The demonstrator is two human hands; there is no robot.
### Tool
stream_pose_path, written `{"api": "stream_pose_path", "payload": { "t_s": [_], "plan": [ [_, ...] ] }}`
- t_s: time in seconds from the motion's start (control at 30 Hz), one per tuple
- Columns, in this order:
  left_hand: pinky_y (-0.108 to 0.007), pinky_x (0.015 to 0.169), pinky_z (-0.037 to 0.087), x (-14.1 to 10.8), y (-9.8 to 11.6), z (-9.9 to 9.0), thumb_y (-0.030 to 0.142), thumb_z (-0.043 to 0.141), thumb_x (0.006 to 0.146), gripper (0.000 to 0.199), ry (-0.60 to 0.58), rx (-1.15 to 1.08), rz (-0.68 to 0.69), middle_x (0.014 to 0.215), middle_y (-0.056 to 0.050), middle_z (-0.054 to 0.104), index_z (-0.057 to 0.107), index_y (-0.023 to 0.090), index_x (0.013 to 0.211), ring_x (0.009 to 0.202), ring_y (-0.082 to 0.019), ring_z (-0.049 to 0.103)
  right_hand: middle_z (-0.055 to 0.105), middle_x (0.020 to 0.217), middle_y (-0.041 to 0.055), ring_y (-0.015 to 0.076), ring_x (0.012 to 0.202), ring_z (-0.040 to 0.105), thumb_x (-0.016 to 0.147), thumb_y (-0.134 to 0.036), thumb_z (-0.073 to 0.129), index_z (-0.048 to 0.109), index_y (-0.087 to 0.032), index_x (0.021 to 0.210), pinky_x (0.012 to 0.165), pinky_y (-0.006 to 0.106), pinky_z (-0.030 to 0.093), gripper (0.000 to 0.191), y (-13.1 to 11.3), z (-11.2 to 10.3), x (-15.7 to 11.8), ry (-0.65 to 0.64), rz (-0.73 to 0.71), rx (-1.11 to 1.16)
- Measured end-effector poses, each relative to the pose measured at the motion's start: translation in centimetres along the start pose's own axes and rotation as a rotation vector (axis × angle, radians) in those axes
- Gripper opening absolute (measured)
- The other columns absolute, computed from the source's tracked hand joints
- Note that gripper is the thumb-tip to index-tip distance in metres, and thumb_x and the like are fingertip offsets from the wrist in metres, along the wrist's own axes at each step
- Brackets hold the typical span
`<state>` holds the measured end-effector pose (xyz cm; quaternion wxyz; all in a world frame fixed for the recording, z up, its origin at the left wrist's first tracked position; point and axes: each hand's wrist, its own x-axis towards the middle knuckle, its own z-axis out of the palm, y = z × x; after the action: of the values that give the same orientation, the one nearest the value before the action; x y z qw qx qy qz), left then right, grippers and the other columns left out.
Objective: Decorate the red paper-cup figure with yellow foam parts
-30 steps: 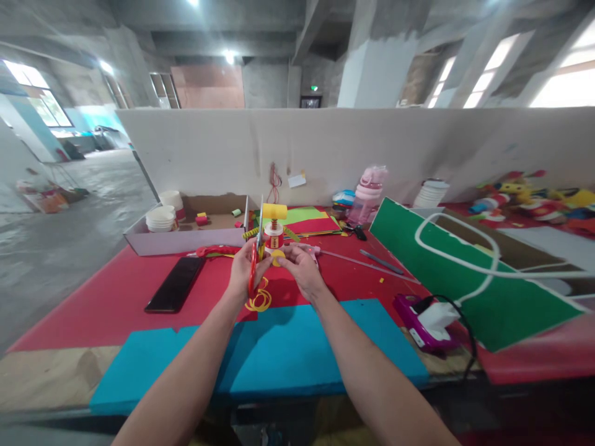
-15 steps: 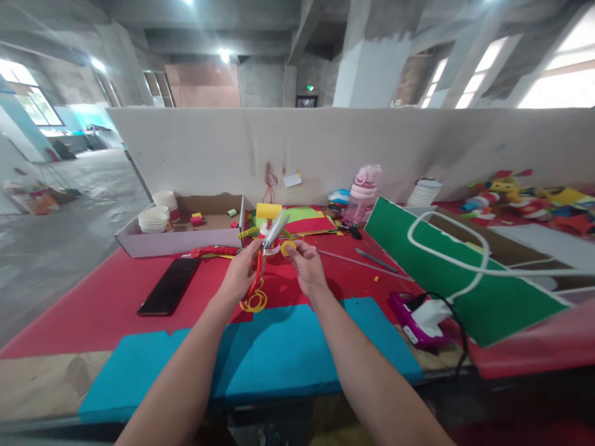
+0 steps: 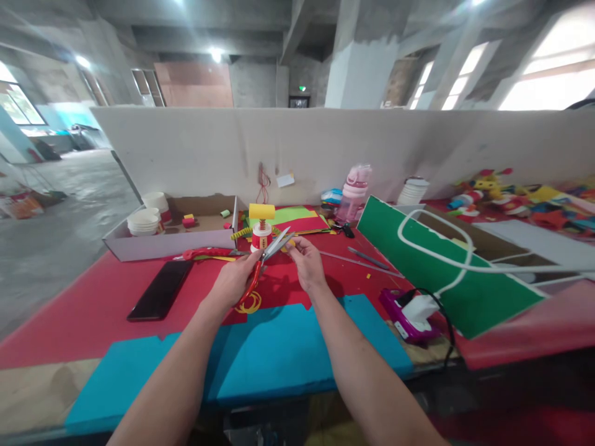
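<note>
My left hand (image 3: 235, 277) is closed on red-handled scissors (image 3: 269, 251), whose blades are parted and point up and to the right. My right hand (image 3: 307, 261) pinches a small yellow piece (image 3: 289, 244) close to the blade tips. Just behind the scissors stands a red and white paper cup (image 3: 261, 235) with a coiled stem and a yellow roll (image 3: 262, 212) on top. A yellow-green coil (image 3: 241, 233) sticks out from the cup's left side. Yellow paper loops (image 3: 250, 303) lie below the scissor handles.
A black phone (image 3: 160, 290) and a white box (image 3: 171, 243) with paper cups are at left. Blue sheets (image 3: 274, 347) cover the front edge. Coloured paper (image 3: 302, 218) and a pink bottle (image 3: 353, 197) stand behind. A purple power strip (image 3: 409, 319) and green board (image 3: 437, 266) are right.
The view has shifted, so the table items appear further left. The scissor blades have tilted rightward toward the yellow piece, which now shows less, and the cup behind is less covered.
</note>
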<state>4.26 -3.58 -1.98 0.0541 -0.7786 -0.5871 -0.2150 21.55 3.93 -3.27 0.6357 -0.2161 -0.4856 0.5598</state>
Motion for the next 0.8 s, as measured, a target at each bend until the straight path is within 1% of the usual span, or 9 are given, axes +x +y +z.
{"api": "stream_pose_path", "payload": {
  "t_s": [0.13,0.33,0.63,0.8],
  "plan": [
    [-0.026,0.065,0.045,0.01,-0.1,-0.02,0.044,0.038,0.095,0.046,-0.008,-0.016,0.015,0.1,-0.011,0.068,0.044,0.021,0.135,0.085,-0.023,0.066,0.068,0.079,-0.0018,0.0134,0.074,0.061,0.067,-0.037,0.077,0.067,-0.022,0.078,0.079,0.029,0.048,0.021,0.08,0.02,-0.05,-0.017,0.01,-0.008],
    [-0.027,0.068,0.046,-0.08,-0.12,-0.12,0.043,0.039,0.095,0.047,-0.018,-0.038,0.015,0.104,-0.012,0.068,0.043,0.021,0.136,0.089,-0.023,0.066,0.068,0.079,-0.0016,0.0139,0.075,0.06,0.063,-0.038,0.078,0.066,-0.022,0.077,0.08,0.029,0.048,0.025,-0.01,0.06,-0.07,-0.012,0.039,0.014],
    [-0.025,0.067,0.046,-0.15,0.09,-0.39,0.04,0.04,0.095,0.044,-0.018,-0.075,0.016,0.097,-0.01,0.068,0.045,0.022,0.134,0.083,-0.021,0.066,0.067,0.077,-0.0012,0.0148,0.075,0.06,0.061,-0.044,0.08,0.064,-0.022,0.075,0.079,0.029,0.049,0.03,-0.24,0.21,-0.18,-0.009,0.053,-0.015],
    [-0.025,0.068,0.046,-0.17,0.07,-0.43,0.038,0.04,0.095,0.045,-0.02,-0.09,0.019,0.098,-0.01,0.068,0.043,0.021,0.136,0.083,-0.02,0.066,0.066,0.075,-0.0017,0.0144,0.074,0.06,0.062,-0.044,0.079,0.064,-0.022,0.074,0.078,0.029,0.048,0.03,-0.16,0.11,-0.15,-0.02,0.054,-0.016]
  ]
}}
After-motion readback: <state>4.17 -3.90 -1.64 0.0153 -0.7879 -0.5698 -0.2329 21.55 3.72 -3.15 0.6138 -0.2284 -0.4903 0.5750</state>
